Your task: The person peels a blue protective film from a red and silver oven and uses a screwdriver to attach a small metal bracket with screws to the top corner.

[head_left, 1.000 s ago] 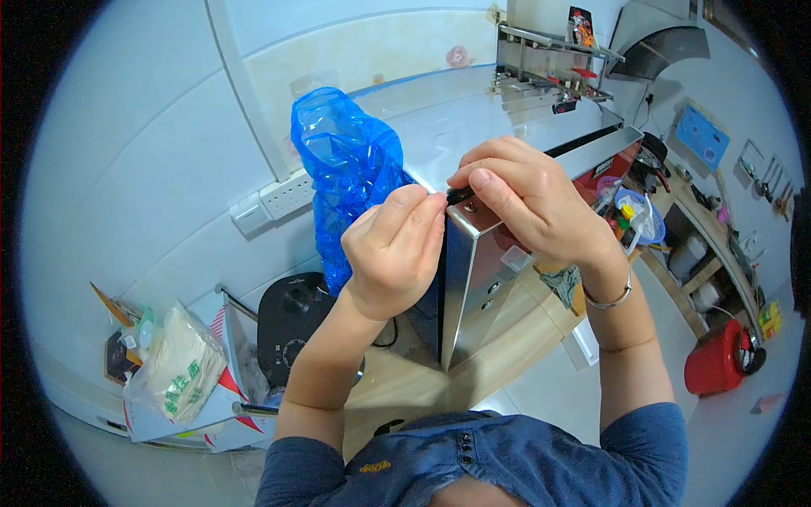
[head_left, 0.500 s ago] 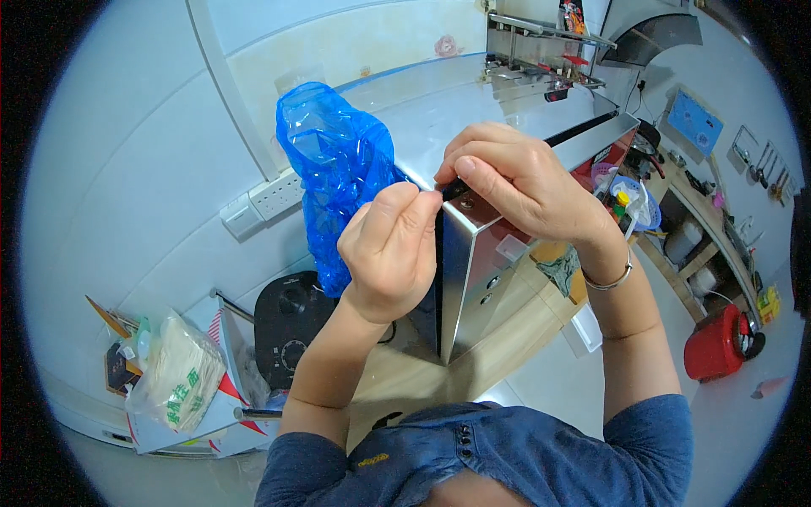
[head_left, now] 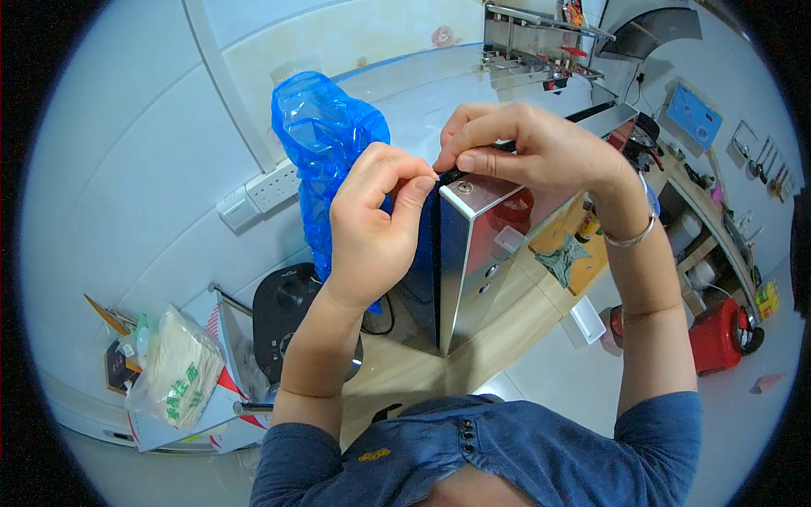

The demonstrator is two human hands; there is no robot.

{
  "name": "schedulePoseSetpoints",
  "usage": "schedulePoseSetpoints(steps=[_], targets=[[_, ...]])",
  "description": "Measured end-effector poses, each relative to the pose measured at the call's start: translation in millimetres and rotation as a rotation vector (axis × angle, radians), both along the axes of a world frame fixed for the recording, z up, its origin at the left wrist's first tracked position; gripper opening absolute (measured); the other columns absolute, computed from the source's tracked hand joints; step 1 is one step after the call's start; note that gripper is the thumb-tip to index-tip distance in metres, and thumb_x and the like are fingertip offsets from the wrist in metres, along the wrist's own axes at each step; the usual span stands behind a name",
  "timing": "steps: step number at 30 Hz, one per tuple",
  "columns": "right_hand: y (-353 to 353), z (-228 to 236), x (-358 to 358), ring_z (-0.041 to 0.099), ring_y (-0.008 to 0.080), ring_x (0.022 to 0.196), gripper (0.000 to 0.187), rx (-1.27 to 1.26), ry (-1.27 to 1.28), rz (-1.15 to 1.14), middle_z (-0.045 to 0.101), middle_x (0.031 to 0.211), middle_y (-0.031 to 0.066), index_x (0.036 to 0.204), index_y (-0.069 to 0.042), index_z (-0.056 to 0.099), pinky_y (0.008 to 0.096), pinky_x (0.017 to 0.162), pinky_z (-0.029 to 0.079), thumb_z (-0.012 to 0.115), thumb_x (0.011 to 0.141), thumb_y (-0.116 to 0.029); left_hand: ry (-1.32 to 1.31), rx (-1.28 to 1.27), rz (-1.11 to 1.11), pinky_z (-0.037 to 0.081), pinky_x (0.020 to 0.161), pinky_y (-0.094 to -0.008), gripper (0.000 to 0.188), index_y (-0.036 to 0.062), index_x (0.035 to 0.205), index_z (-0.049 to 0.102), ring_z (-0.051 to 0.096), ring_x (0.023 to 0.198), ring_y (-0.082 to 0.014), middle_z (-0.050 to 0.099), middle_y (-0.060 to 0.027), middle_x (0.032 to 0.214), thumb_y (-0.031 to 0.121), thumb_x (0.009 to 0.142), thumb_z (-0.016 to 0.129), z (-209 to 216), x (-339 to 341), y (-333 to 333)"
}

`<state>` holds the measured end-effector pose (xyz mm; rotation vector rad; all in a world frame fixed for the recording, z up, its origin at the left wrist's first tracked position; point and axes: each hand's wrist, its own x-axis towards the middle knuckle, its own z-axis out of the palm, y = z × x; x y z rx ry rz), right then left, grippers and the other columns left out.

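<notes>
The dark strip (head_left: pixel 451 177) lies at the top corner of the tall metal-edged cabinet (head_left: pixel 457 262), along the seam behind its glossy front, and both hands meet over it. The left hand (head_left: pixel 369 221) has its thumb and forefinger brought together, the other fingers curled in; whether anything thin is caught between the tips I cannot tell. The right hand (head_left: pixel 549 148) arches over the strip with fingers bent and thumb alongside — whether it grips the strip or only presses on it is hidden.

A round metal fitting (head_left: pixel 465 188) sits just below the right thumb. With so little for the fingertips to hold, a slip looks the likeliest trouble: a small piece could drop into the dark seam, or a knuckle could scrape the hard corner. Uneven pulling by the two hands might twist or tear the strip.

Behind the left hand, the crumpled blue plastic bag (head_left: pixel 325 144) stands close enough that a backward jerk could knock it. Further out are the white power strip (head_left: pixel 274 188) on the wall — and, lower down, the black appliance (head_left: pixel 287 308), near the left forearm.
</notes>
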<state>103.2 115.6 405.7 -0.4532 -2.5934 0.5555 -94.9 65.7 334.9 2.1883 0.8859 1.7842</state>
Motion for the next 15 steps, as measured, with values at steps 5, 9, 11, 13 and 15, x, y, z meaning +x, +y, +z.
schedulePoseSetpoints(steps=[5,9,11,13,15], targets=[[-2.0,19.0,-14.5,0.061,0.0214,0.077,0.013,0.123,-0.108,0.022,0.064,0.088,0.0097,0.095,-0.001,0.066,0.0311,0.072,0.049,0.063,0.084,-0.009,-0.032,-0.016,0.009,0.042,0.07,-0.0234,0.003,-0.002,0.084,0.059,0.052,0.077,-0.0127,0.056,-0.0043,0.083,-0.001,0.085,0.061,-2.4,1.4,-0.3],[-5.2,23.7,-20.5,0.061,0.0269,0.076,0.012,0.204,-0.205,-0.015,0.063,0.085,0.0114,0.092,-0.001,0.064,0.0342,0.07,0.048,0.063,0.083,-0.009,-0.045,0.041,0.033,0.042,0.062,-0.0272,0.004,-0.0004,0.084,0.058,0.051,0.068,-0.018,0.054,-0.0079,0.079,-0.003,0.084,0.061,-3.0,4.3,0.8],[-5.0,22.8,-21.2,0.061,0.0288,0.078,0.011,0.258,-0.211,0.009,0.062,0.086,0.0123,0.092,-0.001,0.063,0.0353,0.07,0.048,0.063,0.083,-0.009,-0.046,0.039,0.04,0.042,0.062,-0.0275,0.004,-0.0003,0.084,0.058,0.051,0.068,-0.0187,0.054,-0.0082,0.079,-0.004,0.084,0.06,-2.6,6.0,-1.9],[-6.1,21.7,-19.6,0.06,0.0304,0.08,0.01,0.27,-0.228,0.032,0.06,0.088,0.0129,0.092,-0.002,0.062,0.0368,0.072,0.047,0.06,0.085,-0.009,-0.046,0.038,0.043,0.042,0.063,-0.0278,0.004,-0.0002,0.084,0.057,0.051,0.069,-0.0194,0.054,-0.0084,0.08,-0.004,0.084,0.06,-3.8,6.9,-3.7],[-5.7,21.5,-18.7,0.06,0.0299,0.082,0.01,0.267,-0.235,0.042,0.059,0.089,0.0129,0.092,-0.002,0.062,0.0369,0.072,0.047,0.058,0.086,-0.009,-0.022,0.01,0.051,0.043,0.071,-0.0246,0.004,-0.0013,0.083,0.057,0.053,0.077,-0.0142,0.056,-0.0057,0.083,0.0,0.086,0.061,-6.4,6.8,-5.8]])
